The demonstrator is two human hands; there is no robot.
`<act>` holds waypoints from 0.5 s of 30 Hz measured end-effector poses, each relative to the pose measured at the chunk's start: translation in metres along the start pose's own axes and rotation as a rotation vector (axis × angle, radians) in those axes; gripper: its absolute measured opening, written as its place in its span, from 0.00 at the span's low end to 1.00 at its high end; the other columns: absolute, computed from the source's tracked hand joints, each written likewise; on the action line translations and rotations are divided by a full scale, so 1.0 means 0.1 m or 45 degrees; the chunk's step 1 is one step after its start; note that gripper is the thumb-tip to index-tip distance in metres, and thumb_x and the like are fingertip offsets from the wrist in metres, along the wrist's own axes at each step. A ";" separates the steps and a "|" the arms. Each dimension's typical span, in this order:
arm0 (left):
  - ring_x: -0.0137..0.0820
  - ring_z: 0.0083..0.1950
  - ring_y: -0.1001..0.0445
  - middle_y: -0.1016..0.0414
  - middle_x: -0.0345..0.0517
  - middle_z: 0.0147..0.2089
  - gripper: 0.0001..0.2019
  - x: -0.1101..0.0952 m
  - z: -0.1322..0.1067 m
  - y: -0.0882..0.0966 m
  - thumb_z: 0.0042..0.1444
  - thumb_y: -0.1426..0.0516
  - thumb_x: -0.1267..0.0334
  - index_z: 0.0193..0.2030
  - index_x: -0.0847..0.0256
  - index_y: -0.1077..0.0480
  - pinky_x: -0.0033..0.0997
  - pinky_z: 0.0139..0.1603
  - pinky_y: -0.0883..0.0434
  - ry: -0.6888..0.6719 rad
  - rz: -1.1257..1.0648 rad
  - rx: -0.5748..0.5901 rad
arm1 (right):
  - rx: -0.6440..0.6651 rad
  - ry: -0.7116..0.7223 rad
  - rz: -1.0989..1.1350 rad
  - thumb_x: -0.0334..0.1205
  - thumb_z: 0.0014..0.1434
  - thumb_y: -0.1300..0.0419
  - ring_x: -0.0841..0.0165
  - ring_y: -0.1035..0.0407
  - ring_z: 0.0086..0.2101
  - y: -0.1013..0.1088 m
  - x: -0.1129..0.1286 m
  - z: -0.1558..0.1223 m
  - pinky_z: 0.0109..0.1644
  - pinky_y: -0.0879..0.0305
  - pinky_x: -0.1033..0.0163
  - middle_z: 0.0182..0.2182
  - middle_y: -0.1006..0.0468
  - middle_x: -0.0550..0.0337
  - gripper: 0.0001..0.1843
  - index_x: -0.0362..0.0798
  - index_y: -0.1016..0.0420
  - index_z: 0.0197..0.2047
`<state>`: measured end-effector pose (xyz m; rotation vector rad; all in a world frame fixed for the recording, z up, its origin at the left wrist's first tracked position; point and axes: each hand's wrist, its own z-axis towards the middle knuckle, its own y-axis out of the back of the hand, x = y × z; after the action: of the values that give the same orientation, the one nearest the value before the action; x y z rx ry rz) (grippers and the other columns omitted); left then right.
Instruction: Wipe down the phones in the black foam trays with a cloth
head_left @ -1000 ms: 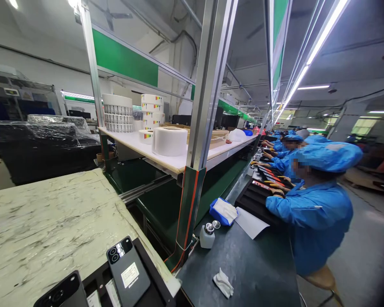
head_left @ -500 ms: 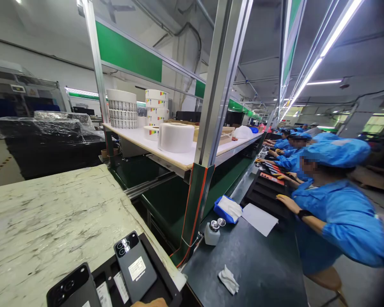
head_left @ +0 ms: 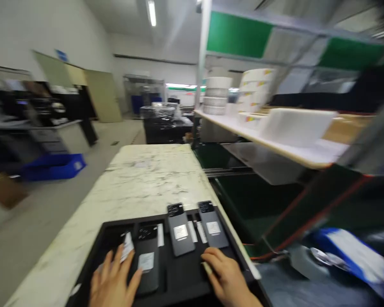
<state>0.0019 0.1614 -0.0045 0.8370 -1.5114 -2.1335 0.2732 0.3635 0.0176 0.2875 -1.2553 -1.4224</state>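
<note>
A black tray [head_left: 182, 277] holds dark grey phones, backs up with labels on them. My left hand [head_left: 113, 279] is open over the tray's left part, fingers spread. Its fingers lie near a white printed slip [head_left: 127, 246], and its thumb is by the edge of a phone [head_left: 149, 270]. My right hand [head_left: 228, 275] is at the lower end of the rightmost phone [head_left: 215, 236], thumb and forefinger slightly apart, with no held object visible. Something yellowish shows at the thumb, too blurred to name. Another phone [head_left: 182, 243] lies tilted between the hands.
Under the tray is a marble-patterned table [head_left: 156, 175]. To the right, a white shelf [head_left: 237, 128] carries label rolls [head_left: 216, 96]. A dispenser bottle [head_left: 304, 262] and a blue box [head_left: 355, 256] stand at lower right. A blue bin [head_left: 54, 167] sits on the floor left.
My view has swung left, away from the co-workers' bench towards the table and tray. Both my hands now show; earlier just part of one hand was visible at the tray.
</note>
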 end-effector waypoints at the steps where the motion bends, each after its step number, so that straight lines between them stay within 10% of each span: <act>1: 0.56 0.71 0.48 0.41 0.51 0.70 0.23 0.02 -0.06 0.05 0.60 0.46 0.53 0.60 0.56 0.30 0.64 0.66 0.44 -0.010 0.060 0.032 | -0.010 0.034 -0.017 0.31 0.55 0.48 0.65 0.22 0.43 -0.01 -0.04 0.00 0.48 0.25 0.66 0.47 0.21 0.52 0.21 0.52 0.23 0.49; 15: 0.39 0.66 0.35 0.32 0.52 0.64 0.22 -0.17 0.00 0.22 0.63 0.48 0.57 0.63 0.58 0.34 0.44 0.68 0.37 0.112 -0.866 -0.020 | -0.105 0.185 -0.112 0.41 0.61 0.44 0.63 0.20 0.40 -0.25 -0.44 -0.04 0.41 0.21 0.66 0.46 0.19 0.55 0.16 0.56 0.24 0.51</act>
<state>0.0144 0.1646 0.0205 1.5923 -1.2744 -2.5016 0.2758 0.3926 -0.0240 0.3866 -1.0746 -1.4970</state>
